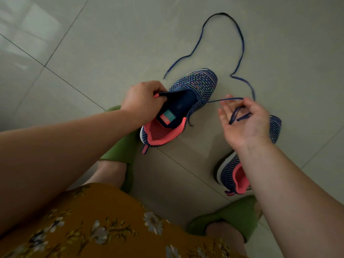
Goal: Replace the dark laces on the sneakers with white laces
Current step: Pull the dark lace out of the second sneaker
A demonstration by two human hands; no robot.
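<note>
Left hand [143,101] pinches the tongue of the near sneaker [178,108], thumb and fingers curled round its coral tab, likely to hold the shoe steady and keep the throat open while the lace comes out. Sneaker sits on the tile floor [93,43], toe pointing away, heel toward the person, coral lining showing. Right hand [243,120] is palm-up just right of the shoe, fingers loosely curled with a dark lace [226,99] draped over them and its end lying in the palm; grip looks light, more a hooked hold than a firm pinch. That lace runs taut from the hand to the shoe's right side, so it seems to be the last bit threaded, being pulled sideways to clear the eyelets. A second dark lace [240,43] lies free on the floor in a big loop beyond the toe, touching nothing, probably from the other shoe. Second sneaker [230,174] rests on the floor to the right, mostly hidden by the right forearm; can't tell if it's laced. No white laces in view. Judgement: removal stage nearly done, relacing not started. Green slippers [121,146] on the person's feet below.
</note>
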